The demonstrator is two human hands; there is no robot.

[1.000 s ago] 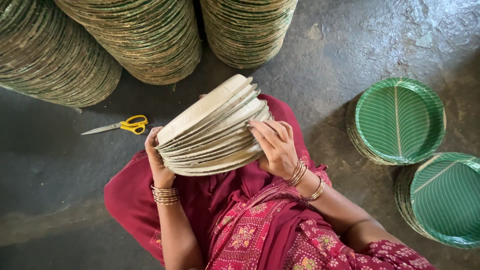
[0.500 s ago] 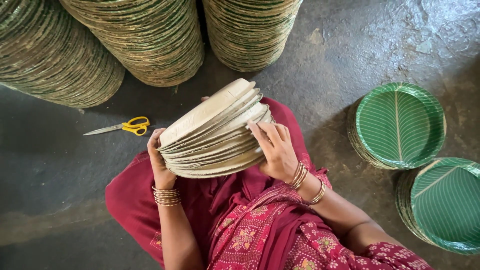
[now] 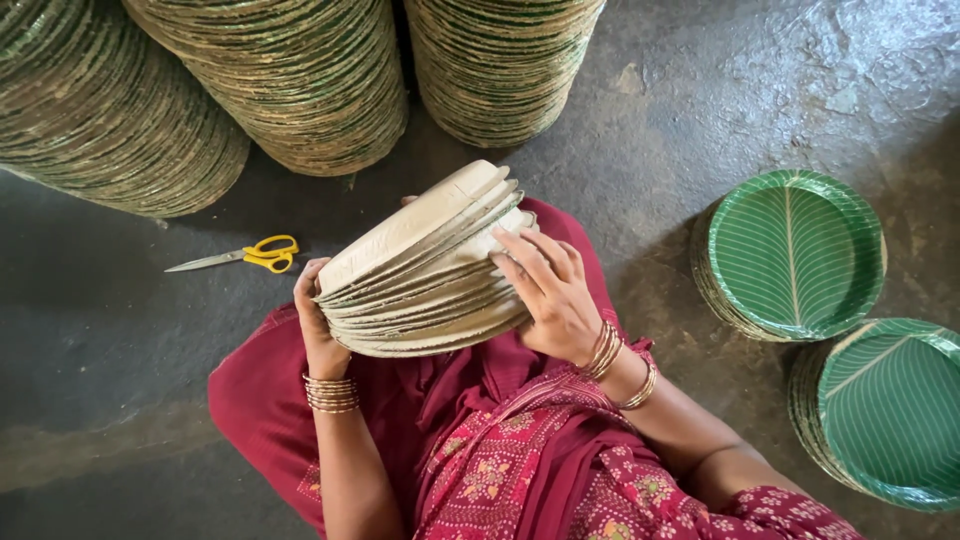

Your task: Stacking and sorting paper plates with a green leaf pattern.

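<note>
Two hands clamped on one stack of pale plates (image 3: 425,270), held tilted over my lap.
My left hand (image 3: 318,322) grips its left edge; my right hand (image 3: 550,290) presses the right edge, fingers spread. Yellow-handled scissors (image 3: 240,256) lie on the floor (image 3: 100,330) nearby.

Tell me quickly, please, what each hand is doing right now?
Left hand: closed on the tilted stack of pale round paper plates.
Right hand: fingers spread against the same stack's edge.
</note>
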